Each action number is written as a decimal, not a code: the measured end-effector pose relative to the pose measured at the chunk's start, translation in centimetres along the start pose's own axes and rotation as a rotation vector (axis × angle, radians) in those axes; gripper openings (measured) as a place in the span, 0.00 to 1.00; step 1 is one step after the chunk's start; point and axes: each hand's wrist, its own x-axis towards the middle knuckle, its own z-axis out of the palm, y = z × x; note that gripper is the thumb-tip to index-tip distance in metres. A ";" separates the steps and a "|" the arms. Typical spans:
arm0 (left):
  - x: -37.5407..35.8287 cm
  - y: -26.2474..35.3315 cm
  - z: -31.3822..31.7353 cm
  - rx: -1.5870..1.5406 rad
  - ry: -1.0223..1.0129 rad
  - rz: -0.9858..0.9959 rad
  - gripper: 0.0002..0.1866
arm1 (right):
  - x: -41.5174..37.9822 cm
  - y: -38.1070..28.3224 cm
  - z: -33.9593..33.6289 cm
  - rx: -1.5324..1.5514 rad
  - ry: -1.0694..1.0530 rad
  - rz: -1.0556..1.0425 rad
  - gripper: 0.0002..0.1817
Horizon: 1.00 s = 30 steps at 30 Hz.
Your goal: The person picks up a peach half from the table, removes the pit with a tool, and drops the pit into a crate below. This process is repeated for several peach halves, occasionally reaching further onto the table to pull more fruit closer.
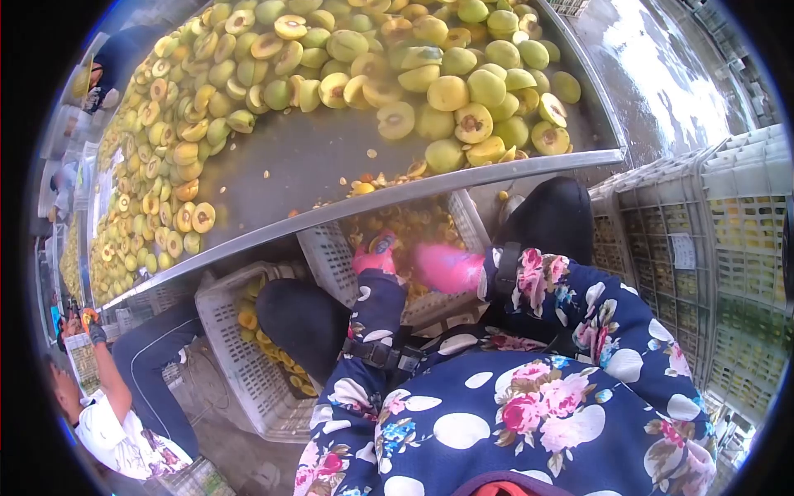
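Note:
My left hand point(376, 255), in a pink glove, is above a white plastic crate point(329, 263) between my knees. Its fingers are closed round a yellowish, peach-like fruit piece point(381, 242), partly hidden by the glove. My right hand point(449, 267), also pink-gloved, is close beside it over the same crate. Motion smears its fingers, so its grip does not show. Inside the crate lie orange-yellow fruit scraps point(413, 225). Just beyond is a metal table point(285, 169) with halved, yellow-green peach-like fruit point(474, 122) heaped on it, many with the stone showing.
The table's raised metal edge point(356, 208) runs above my hands. Left of my knee stands another white crate point(240, 388) with fruit halves. Stacked crates point(662, 223) of fruit rise on the right. A co-worker point(124, 430) sits at left, a gloved hand lifted near the table.

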 end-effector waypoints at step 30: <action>-1.0 3.0 -2.0 0.191 -0.532 0.464 0.17 | -4.3 -6.7 -7.4 1.200 -0.457 0.251 0.13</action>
